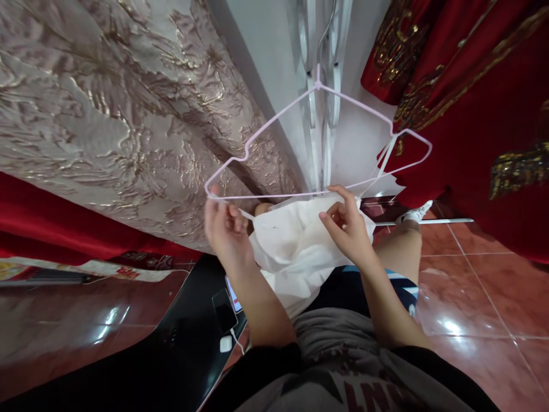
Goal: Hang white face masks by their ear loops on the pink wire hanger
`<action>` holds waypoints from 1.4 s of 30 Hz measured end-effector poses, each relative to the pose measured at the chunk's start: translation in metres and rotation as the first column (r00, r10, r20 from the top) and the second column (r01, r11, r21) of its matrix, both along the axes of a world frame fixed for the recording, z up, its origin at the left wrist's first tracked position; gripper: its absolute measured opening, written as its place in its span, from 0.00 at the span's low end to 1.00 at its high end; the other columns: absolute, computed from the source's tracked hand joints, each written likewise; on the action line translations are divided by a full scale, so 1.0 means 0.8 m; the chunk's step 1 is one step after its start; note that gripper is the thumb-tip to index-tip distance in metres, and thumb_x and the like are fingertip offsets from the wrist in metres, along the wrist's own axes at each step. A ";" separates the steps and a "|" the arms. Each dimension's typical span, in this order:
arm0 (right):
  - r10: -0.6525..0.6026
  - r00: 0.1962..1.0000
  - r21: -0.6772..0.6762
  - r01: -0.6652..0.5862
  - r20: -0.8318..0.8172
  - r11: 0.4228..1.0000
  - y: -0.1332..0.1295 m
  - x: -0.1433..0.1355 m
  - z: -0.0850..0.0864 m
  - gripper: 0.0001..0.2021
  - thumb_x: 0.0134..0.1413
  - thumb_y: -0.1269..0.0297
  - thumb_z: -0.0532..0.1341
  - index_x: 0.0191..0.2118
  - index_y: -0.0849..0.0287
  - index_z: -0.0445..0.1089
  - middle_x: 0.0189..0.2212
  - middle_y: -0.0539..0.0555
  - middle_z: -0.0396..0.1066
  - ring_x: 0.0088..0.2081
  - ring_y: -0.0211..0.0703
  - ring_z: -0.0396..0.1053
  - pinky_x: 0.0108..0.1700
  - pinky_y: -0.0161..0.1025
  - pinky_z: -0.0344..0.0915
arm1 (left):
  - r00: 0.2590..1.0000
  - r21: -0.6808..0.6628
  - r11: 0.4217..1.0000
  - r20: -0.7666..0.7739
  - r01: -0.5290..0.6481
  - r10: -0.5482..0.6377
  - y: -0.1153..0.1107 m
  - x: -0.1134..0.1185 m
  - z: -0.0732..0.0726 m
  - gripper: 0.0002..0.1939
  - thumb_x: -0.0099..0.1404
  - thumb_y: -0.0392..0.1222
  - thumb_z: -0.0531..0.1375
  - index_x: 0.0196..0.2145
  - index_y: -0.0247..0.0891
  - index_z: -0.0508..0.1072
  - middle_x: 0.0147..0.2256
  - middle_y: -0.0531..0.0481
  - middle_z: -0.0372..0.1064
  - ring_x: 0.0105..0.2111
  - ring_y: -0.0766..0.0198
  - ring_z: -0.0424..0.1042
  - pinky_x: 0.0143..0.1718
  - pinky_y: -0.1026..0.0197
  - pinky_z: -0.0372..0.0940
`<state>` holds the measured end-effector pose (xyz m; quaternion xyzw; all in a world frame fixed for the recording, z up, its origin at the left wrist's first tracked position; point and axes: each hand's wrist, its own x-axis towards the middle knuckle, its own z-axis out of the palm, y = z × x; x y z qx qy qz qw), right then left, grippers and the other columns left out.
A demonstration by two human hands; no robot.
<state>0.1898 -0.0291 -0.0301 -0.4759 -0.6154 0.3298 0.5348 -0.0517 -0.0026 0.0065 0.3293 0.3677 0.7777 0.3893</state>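
Note:
A pale pink hanger [278, 113] hangs by its metal hook in front of a white metal rack. A white garment [295, 237] lies below it over my lap, and one of its thin straps is looped over the hanger's right shoulder notch. My left hand [227, 226] is at the hanger's lower left corner, fingers curled and slightly blurred around a thin white strap. Beside the garment's upper right edge is my right hand [345, 220], its thumb and index finger apart and its index fingertip near the hanger's bottom bar.
Pink-gold embossed fabric [128, 114] hangs at left, red sequined fabric [472, 126] at right. A black bench [171, 343] at lower left holds a phone [224, 311], another partly hidden phone and a small white case [225, 343]. Red tiles [484, 297] cover the floor.

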 end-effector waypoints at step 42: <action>-0.335 0.849 0.016 0.374 -0.409 0.927 0.019 0.058 -0.005 0.09 0.61 0.55 0.70 0.42 0.54 0.79 0.29 0.47 0.73 0.24 0.32 0.61 0.26 0.36 0.58 | 0.967 0.028 0.969 -0.087 0.245 -0.241 -0.018 0.077 0.002 0.24 0.75 0.63 0.69 0.35 0.38 0.78 0.21 0.54 0.66 0.20 0.71 0.60 0.20 0.69 0.54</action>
